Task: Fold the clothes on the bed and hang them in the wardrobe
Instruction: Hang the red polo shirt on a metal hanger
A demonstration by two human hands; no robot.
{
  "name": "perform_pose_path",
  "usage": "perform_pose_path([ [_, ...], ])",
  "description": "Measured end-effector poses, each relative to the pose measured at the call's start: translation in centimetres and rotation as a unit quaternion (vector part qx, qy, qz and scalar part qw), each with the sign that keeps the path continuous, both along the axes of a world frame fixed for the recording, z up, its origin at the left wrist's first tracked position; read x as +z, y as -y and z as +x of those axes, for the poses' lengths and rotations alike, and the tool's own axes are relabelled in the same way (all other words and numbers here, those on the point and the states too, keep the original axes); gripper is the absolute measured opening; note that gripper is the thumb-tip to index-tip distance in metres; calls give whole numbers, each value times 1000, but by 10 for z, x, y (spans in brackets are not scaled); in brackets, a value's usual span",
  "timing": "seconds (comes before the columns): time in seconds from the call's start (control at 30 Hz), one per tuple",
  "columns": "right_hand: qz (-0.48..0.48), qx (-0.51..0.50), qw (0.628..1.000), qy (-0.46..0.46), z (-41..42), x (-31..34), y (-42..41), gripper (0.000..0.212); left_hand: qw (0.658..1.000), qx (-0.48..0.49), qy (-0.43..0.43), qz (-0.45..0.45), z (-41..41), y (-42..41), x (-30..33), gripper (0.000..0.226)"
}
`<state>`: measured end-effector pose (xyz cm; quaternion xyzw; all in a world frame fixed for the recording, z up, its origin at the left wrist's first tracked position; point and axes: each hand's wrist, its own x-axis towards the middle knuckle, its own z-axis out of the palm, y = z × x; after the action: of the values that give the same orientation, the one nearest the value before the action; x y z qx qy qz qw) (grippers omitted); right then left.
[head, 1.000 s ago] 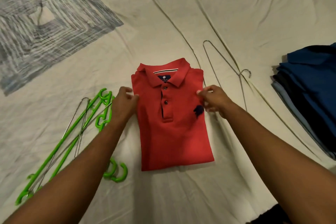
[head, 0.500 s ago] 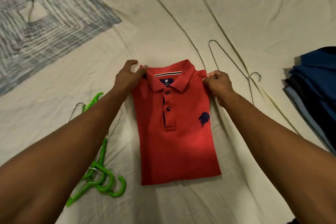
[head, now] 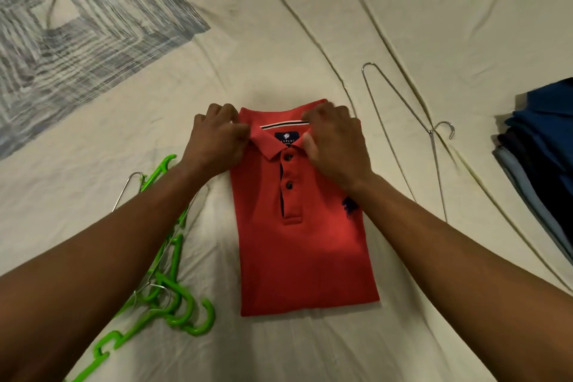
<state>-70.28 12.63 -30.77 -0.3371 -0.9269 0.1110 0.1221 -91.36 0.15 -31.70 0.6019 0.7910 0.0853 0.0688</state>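
Head view:

- I see the red polo shirt (head: pixel 305 245) lying folded into a neat rectangle at the middle of the bed sheet (head: pixel 310 25), front side up, with the collar at the far end and the hem towards me.
- Two dark buttons on the placket are visible, and a dark chest emblem shows partly beside the right forearm.
- The left hand (head: pixel 217 139) sits on the shirt's far left corner; its fingers are curled and pinch the collar edge at the shoulder.
- The right hand (head: pixel 336 146) sits on the far right side of the collar; its fingers are curled down onto the fabric and grip it. The hand is slightly blurred, so I cannot tell the exact finger placement.
- A bunch of green plastic hangers (head: pixel 173 298) lies on the sheet left of the shirt, partly under the left forearm, apart from the shirt's edge. A thin wire hanger is tangled among them.
- A bare wire hanger (head: pixel 431 133) lies flat on the sheet to the right of the shirt, hook pointing right, not touching the shirt.
- A stack of folded clothes (head: pixel 545 164) in dark blue and lighter blue rests at the right edge, well apart from the shirt.
- A grey patterned print (head: pixel 77 28) marks the sheet at upper left.
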Motion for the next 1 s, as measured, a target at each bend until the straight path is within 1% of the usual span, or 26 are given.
perform_pose_path([
  [0.07,-21,36,998,48,0,-8,4,26,999,8,-26,28,6,0,2,31],
  [0.1,-26,44,997,49,2,-10,4,24,999,5,-29,34,9,-1,2,32],
  [0.17,-25,53,998,22,9,-13,5,20,999,-19,-20,20,17,-3,0,40],
  [0.23,-20,38,999,0,22,-13,7,19,1000,-16,0,9,24,-5,-3,45],
  [0.3,-32,-21,999,-13,42,-14,9,23,1000,14,0,22,29,-5,-6,40],
  [0.37,-49,-115,992,-31,70,-17,10,29,997,65,3,43,34,-6,-8,32],
  [0.4,-48,-169,984,-37,86,-20,10,32,994,100,19,49,37,-7,-8,30],
  [0.47,-46,-289,956,-23,117,-25,8,38,976,193,67,71,39,-10,-8,31],
  [0.5,-57,-351,934,-5,131,-27,8,41,961,243,100,83,39,-12,-9,32],
  [0.53,-73,-403,912,17,144,-30,7,43,945,287,134,83,37,-14,-9,33],
  [0.57,-85,-432,897,46,155,-33,7,44,933,315,161,68,34,-17,-10,36],
  [0.6,-85,-435,894,73,164,-35,6,43,928,325,175,42,31,-19,-10,39],
  [0.67,-87,-396,909,94,175,-39,5,39,931,318,181,-12,27,-22,-8,42],
  [0.7,-105,-390,911,78,178,-38,2,34,931,316,183,-30,26,-24,-6,43],
  [0.73,-135,-401,905,48,178,-38,-3,29,928,319,186,-41,26,-25,-4,44],
  [0.77,-174,-420,890,24,177,-36,-8,24,923,328,196,-48,26,-26,-2,44],
  [0.8,-204,-436,877,5,176,-35,-14,21,912,345,217,-55,26,-27,1,45],
  [0.87,-228,-455,861,-3,170,-32,-21,20,878,382,284,-58,23,-28,5,45],
  [0.93,-234,-471,851,22,160,-26,-21,28,847,400,348,-45,19,-28,7,39],
  [1.0,-242,-464,850,62,152,-24,-20,37,824,409,390,-26,15,-28,6,29],
])
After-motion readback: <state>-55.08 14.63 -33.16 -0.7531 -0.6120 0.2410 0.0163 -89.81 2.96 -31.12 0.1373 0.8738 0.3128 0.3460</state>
